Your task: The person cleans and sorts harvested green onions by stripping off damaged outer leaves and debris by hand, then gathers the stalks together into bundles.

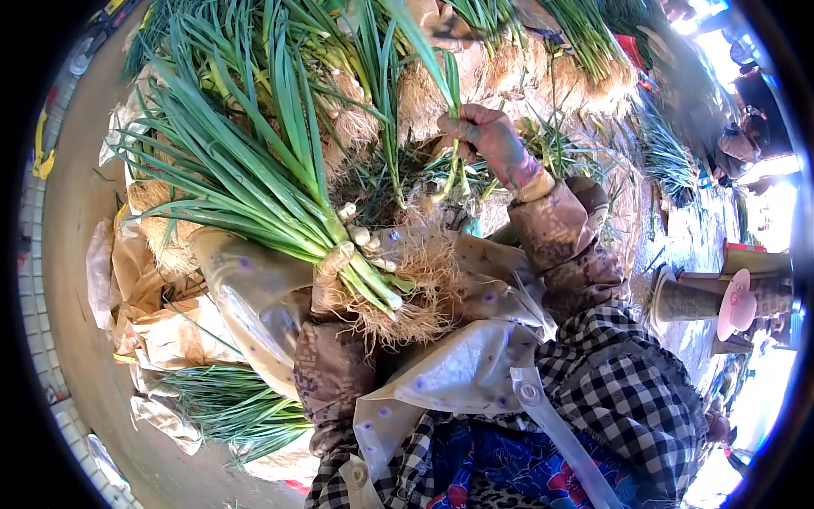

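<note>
A thick bunch of green onions [288, 199] fans out to the upper left, its pale roots hanging at the lower right. My left hand [337, 259] is wrapped round its white stems, just above the roots. Up and to the right, my right hand [482, 136] pinches one or two thin green onion stalks [454, 95], which hang upright with their white ends below the fingers. Loose onions and trimmed leaves [373, 182] lie between and behind the two hands.
More onion bundles with long roots [509, 72] lie along the far side. Another bundle [246, 411] rests at the lower left near brown paper [182, 335]. A plastic apron [449, 373] covers my lap. A pink hat [738, 305] and other people are at the right.
</note>
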Demonstrator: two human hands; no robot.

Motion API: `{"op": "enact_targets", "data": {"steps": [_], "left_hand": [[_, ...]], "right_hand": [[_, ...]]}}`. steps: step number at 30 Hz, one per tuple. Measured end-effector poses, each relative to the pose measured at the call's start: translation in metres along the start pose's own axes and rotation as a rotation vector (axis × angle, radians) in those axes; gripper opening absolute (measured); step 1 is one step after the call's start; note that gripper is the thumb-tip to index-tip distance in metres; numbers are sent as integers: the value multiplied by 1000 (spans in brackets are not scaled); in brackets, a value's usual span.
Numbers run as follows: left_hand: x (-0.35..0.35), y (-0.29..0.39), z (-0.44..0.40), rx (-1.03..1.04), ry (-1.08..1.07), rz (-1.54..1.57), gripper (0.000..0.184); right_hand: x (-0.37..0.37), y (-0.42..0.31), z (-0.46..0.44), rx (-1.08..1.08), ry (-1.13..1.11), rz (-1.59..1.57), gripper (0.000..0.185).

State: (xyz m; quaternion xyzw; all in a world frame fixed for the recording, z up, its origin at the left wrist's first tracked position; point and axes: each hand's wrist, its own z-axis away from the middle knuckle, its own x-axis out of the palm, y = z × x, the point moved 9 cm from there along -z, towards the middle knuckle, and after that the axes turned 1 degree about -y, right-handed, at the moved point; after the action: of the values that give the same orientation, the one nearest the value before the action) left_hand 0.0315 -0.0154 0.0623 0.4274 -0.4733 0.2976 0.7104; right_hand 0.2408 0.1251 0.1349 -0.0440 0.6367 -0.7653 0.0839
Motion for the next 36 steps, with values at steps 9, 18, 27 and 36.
{"op": "enact_targets", "data": {"steps": [9,18,27,36], "left_hand": [[16,-22,-25,-160,-228,-300,71],[-44,-20,-16,221,301,-426,32],[-34,-47,-25,-176,43,-307,40],[0,-6,-4,89,-190,163,37]], "right_hand": [[29,1,20,-91,-204,139,16],[123,30,27,-66,-329,362,23],[104,7,14,-6,-176,159,12],[20,103,-38,181,40,107,22]]}}
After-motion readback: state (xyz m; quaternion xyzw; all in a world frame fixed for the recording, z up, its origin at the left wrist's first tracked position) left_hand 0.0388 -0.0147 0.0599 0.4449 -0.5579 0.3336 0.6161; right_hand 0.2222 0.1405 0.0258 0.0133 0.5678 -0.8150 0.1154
